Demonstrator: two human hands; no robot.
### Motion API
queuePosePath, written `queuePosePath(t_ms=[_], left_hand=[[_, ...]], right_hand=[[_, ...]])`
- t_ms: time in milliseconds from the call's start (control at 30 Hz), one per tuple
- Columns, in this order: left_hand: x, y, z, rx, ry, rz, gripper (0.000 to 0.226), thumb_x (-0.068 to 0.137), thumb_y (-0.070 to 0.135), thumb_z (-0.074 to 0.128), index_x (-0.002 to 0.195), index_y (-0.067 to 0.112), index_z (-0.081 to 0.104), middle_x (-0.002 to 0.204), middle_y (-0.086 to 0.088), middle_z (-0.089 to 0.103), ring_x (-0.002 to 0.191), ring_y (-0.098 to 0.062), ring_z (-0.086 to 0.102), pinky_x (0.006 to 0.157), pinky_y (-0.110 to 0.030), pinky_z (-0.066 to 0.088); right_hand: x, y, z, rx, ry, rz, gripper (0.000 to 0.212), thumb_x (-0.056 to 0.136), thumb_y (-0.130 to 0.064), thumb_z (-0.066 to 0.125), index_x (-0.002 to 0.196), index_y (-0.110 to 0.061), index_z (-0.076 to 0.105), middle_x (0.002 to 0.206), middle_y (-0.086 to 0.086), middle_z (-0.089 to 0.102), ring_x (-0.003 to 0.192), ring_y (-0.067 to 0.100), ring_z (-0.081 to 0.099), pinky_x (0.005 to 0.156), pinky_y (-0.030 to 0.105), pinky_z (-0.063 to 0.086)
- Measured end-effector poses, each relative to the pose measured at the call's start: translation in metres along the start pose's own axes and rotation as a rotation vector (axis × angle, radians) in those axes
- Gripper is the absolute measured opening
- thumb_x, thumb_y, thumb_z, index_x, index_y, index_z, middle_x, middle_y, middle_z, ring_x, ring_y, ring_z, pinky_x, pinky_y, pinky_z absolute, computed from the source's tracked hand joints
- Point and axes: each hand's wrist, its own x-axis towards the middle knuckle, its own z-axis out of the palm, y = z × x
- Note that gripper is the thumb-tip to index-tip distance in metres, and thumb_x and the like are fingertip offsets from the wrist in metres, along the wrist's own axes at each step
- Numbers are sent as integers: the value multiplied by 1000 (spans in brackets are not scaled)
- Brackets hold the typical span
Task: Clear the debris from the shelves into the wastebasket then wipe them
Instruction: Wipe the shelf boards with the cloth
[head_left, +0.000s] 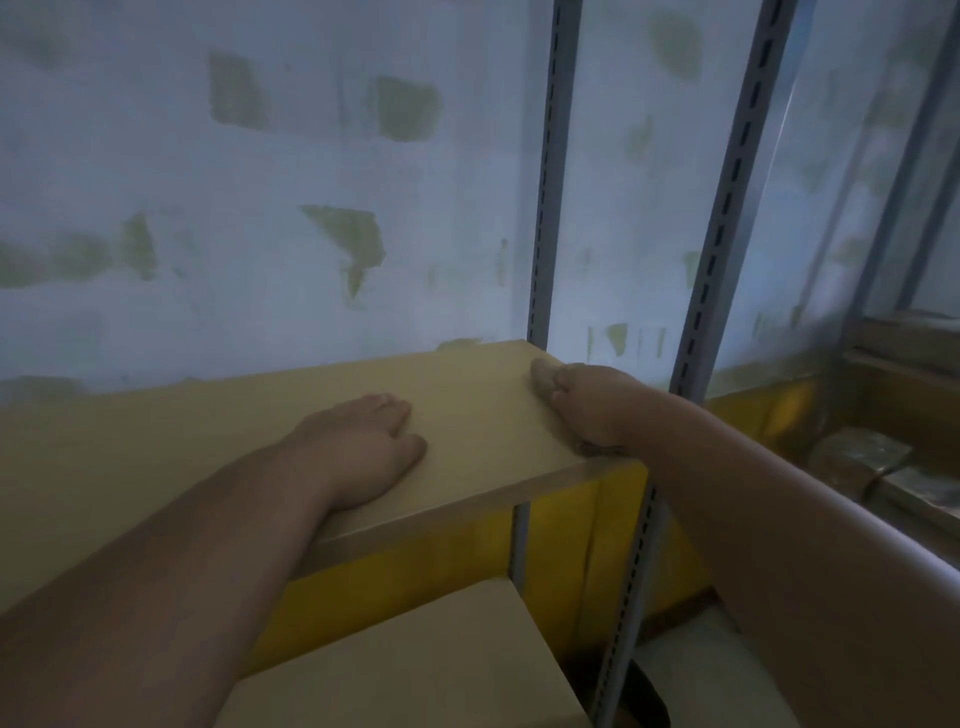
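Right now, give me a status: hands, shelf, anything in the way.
Left hand flat on shelf, open. Right hand pressing a grey cloth at shelf's right edge. No debris visible on shelf. Upright post just right of that hand.

The flat tan wooden shelf board (249, 415) across the middle of the frame is an even pale yellow-brown with a lighter front edge. A second tan wooden board (415, 654) at the lower centre has the same plain colour. Behind them the rough painted wall (208, 182) is pale blue-white, blotched with irregular olive-green patches. The slotted metal uprights (550, 171) right of centre are grey, marked with a row of dark slots. Below the upper board a bright yellow panel (441, 561) shows. A dusty grey-brown cloth (543, 382) lies at the upper board's right edge.
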Motion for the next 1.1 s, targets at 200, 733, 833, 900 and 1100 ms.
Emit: queuePosePath(t_ms=[200, 733, 833, 900, 1100], left_hand=[[-3, -9, 0, 5, -6, 5, 64, 101, 54, 28, 158, 27, 14, 166, 6, 7, 151, -14, 9, 120, -34, 14], [-15, -9, 3, -111, 90, 262, 48, 100, 44, 39, 148, 36, 40, 156, 7, 37, 140, -17, 37, 113, -39, 32], [-12, -8, 4, -83, 78, 273, 49, 101, 45, 34, 149, 34, 39, 157, 5, 36, 142, -18, 34, 115, -41, 30], [-14, -6, 4, -65, 79, 277, 49, 102, 45, 31, 149, 32, 39, 157, 2, 36, 141, -21, 36, 114, -43, 31], [-44, 0, 2, -42, 71, 271, 46, 102, 40, 30, 136, 17, 50, 143, -7, 48, 127, -25, 47, 105, -45, 40]], right_hand=[[-32, -10, 14, -82, 98, 184, 43, 82, -10, 65, 115, -17, 39, 86, 5, 52, 69, 17, 55, 61, 33, 57], [-55, -51, -3, 88, 129, 183, 24, 90, -13, 57, 109, -23, 44, 93, 9, 50, 75, 27, 61, 55, 40, 60], [-74, -41, 1, 102, 151, 348, 30, 84, -12, 61, 111, -14, 48, 80, 7, 52, 66, 23, 57, 49, 34, 52], [-86, -40, 5, 36, 156, 361, 60, 67, 2, 72, 112, -21, 39, 81, 7, 53, 64, 22, 56, 48, 35, 50], [-128, -49, 13, -66, 153, 411, 19, 92, -3, 55, 110, -7, 55, 89, 7, 53, 81, 20, 57, 74, 30, 53]])
